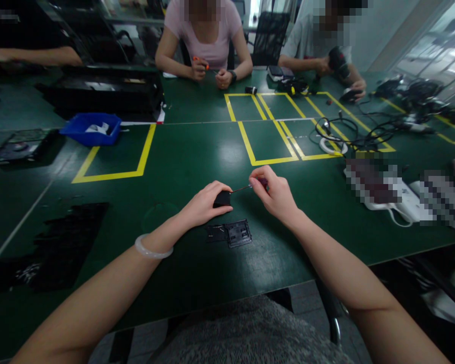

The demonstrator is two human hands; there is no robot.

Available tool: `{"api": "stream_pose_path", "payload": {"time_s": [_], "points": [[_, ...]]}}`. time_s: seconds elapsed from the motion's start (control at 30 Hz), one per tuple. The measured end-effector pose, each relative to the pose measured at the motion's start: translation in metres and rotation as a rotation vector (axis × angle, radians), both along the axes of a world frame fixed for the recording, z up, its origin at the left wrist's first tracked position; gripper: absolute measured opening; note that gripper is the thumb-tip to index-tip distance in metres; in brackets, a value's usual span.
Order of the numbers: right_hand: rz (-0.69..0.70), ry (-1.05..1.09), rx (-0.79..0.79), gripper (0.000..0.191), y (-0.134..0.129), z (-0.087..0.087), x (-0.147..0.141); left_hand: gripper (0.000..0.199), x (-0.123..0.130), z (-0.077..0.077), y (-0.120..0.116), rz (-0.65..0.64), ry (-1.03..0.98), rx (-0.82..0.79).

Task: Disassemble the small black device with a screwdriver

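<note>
My left hand [209,202] grips a small black box-shaped part [222,199] against the green table, fingers above and thumb below. In my right hand [270,192] is a screwdriver [242,189], its thin shaft pointing left. The tip meets or nearly meets the right side of the black part; exact contact is too small to tell. Just below lies an opened black plastic casing [239,233], with a darker section [216,233] on its left that carries a few thin shiny pieces, perhaps screws.
A blue bin [93,130] holding whitish pieces stands at the back left. Dark parts [68,242] lie at left. Tangled cables [358,131] and a white power strip [413,199] are at right. Two people work across the table; an arm shows at far left.
</note>
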State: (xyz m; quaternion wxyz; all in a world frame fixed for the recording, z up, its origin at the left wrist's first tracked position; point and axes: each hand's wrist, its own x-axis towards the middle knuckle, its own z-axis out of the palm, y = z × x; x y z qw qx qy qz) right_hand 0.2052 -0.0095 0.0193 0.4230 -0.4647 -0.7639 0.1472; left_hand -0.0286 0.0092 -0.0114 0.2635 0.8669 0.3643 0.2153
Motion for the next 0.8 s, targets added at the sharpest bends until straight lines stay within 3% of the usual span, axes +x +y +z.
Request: {"api": "stream_pose_path", "payload": {"time_s": [0.8], "points": [[0.001, 0.005, -0.026, 0.014, -0.0010, 0.0019, -0.0007, 0.034, 0.0005, 0.0016, -0.0003, 0.007, 0.002, -0.016]]}}
